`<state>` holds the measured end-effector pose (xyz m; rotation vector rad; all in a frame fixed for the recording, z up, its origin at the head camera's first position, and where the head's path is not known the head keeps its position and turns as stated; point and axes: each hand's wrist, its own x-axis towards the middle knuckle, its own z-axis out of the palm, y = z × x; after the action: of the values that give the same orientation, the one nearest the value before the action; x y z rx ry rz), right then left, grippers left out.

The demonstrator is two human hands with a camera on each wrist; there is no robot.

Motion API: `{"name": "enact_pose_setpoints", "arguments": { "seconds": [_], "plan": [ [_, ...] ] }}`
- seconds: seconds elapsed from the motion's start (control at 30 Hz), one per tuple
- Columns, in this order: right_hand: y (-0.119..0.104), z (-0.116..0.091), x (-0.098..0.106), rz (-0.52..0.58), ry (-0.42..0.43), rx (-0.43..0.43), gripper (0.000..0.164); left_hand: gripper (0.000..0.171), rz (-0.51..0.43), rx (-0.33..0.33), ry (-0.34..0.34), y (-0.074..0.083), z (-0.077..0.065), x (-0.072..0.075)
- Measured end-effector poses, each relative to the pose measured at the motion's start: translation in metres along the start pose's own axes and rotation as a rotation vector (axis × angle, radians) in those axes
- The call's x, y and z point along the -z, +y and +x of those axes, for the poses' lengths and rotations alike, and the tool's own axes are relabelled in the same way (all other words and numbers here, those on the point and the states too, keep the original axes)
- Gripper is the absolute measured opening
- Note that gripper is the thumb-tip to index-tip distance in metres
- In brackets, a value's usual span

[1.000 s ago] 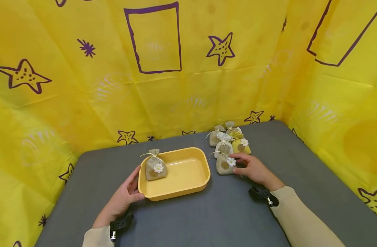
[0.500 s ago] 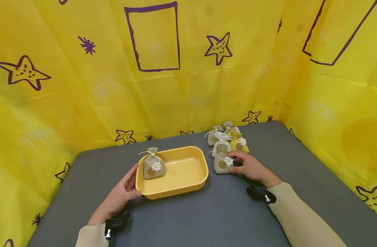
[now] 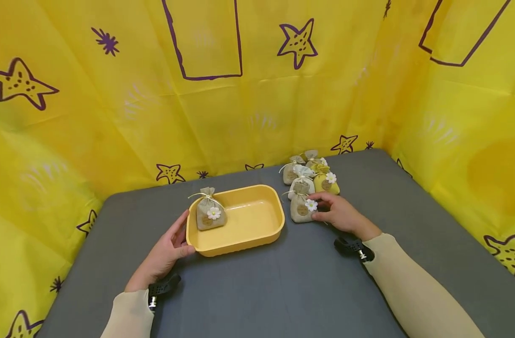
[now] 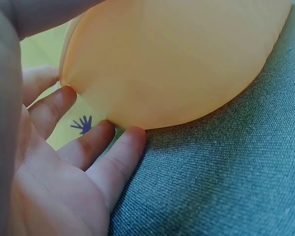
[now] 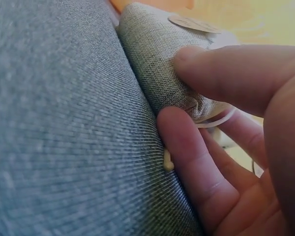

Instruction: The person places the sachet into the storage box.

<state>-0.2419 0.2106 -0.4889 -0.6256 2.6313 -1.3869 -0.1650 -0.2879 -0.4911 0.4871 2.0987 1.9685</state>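
A yellow tray point(image 3: 257, 237) sits mid-table with one grey sachet point(image 3: 209, 216) bearing a white flower in its left end. My left hand point(image 3: 169, 251) holds the tray's near-left corner, thumb on the rim; in the left wrist view the fingers point(image 4: 83, 142) lie against the tray's underside point(image 4: 172, 64). My right hand point(image 3: 337, 213) pinches a grey flowered sachet point(image 3: 301, 209) just right of the tray. In the right wrist view the thumb and fingers point(image 5: 221, 73) close on that sachet's cloth point(image 5: 157, 59).
Several more sachets point(image 3: 310, 173), grey, white and one yellow, cluster behind the held one near the back wall. The grey table point(image 3: 283, 291) is enclosed by yellow star-printed sheeting point(image 3: 114, 117) at the back and both sides.
My right hand has closed its thumb and fingers on the near sachet. The left hand stays on the tray corner. The head view has tilted down a little.
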Motion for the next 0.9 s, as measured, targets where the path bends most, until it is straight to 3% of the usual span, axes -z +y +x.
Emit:
{"name": "enact_pose_setpoints", "arguments": {
  "seconds": [0.27,0.63,0.9],
  "plan": [
    [0.003,-0.008,-0.006,0.019,0.025,-0.012,0.044,0.094,-0.019,0.011,0.002,-0.005,-0.007,-0.003],
    [-0.002,-0.008,-0.009,-0.023,0.065,0.062,0.04,0.096,-0.076,0.001,0.009,-0.002,-0.007,-0.002],
    [-0.004,-0.011,-0.009,-0.025,0.109,0.019,0.035,0.095,-0.081,0.003,0.007,0.0,-0.007,-0.003]
  ]
}}
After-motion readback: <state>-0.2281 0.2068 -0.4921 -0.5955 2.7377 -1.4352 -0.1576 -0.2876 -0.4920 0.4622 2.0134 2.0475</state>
